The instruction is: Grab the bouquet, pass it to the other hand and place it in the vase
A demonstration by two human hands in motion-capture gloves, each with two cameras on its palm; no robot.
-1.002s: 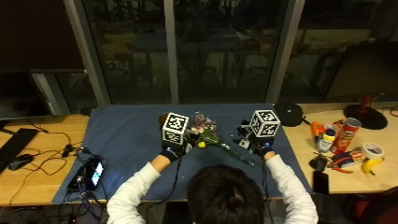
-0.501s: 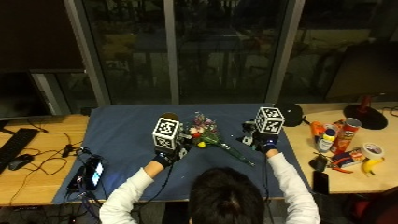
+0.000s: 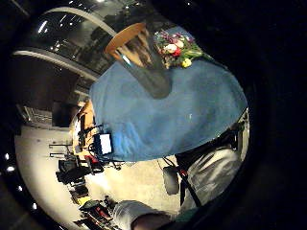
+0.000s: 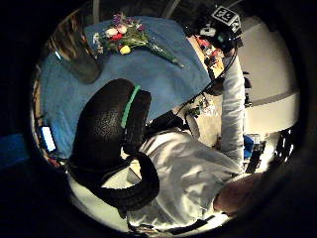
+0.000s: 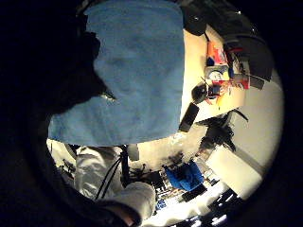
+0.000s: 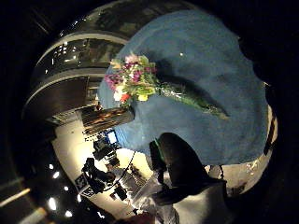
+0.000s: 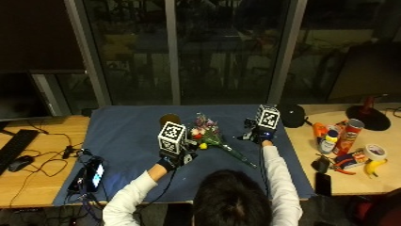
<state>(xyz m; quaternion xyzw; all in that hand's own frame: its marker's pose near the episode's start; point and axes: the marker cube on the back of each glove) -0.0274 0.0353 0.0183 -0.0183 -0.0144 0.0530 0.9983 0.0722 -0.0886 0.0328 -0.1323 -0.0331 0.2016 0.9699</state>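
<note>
One bouquet (image 7: 210, 136) on blue cloth (image 7: 125, 141), one cloth over my surface (image 7: 37, 174). One vase (image 7: 168, 119). My two grips: left (image 7: 172, 159), right (image 7: 258, 136). Right of cloth: one Pringles can (image 7: 351, 134), one bottle (image 7: 327, 141), one banana (image 7: 374, 167), one tape roll (image 7: 376, 151), one phone (image 7: 322, 183), one pliers (image 7: 346, 168). Left side: one keyboard (image 7: 13, 144), one mouse (image 7: 19, 163), one lit phone (image 7: 94, 173) at cloth edge. One black round object (image 7: 292, 115) at cloth's far right corner, kind unclear.
</note>
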